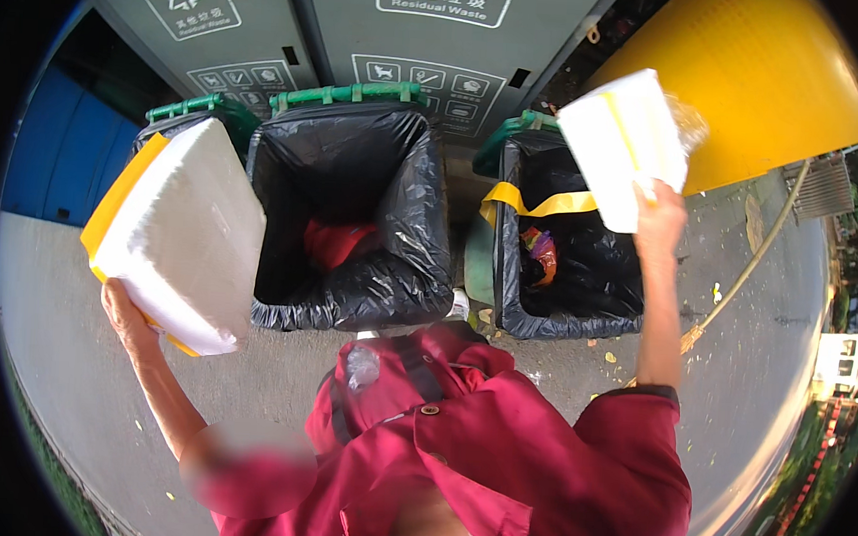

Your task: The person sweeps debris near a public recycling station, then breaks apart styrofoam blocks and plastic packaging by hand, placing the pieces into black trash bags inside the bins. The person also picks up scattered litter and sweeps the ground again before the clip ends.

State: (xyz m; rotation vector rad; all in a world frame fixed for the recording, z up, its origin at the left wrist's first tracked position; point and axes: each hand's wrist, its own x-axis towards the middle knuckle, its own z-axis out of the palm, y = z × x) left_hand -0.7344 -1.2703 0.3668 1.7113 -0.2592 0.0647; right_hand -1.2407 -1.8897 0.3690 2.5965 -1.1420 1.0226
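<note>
My left hand (130, 314) grips the near lower edge of a large white foam box (190, 234) with yellow tape on its edge, tilted over the left bin. My right hand (657, 211) holds a white foam panel (621, 147), probably a lid, up above the right bin. Yellow tape (549, 203) trails from it across that bin, and clear plastic shows behind it. The middle bin (339, 314) is lined with a black bag and has a red item (336, 243) inside. In the black-lined right bin (571, 326) lies a colourful wrapper (542, 256).
Grey waste cabinets (441, 43) stand behind the bins, with a yellow panel (758, 89) at the upper right. A long-handled broom (749, 263) lies to the right. Several leaves are scattered on the pavement (584, 371).
</note>
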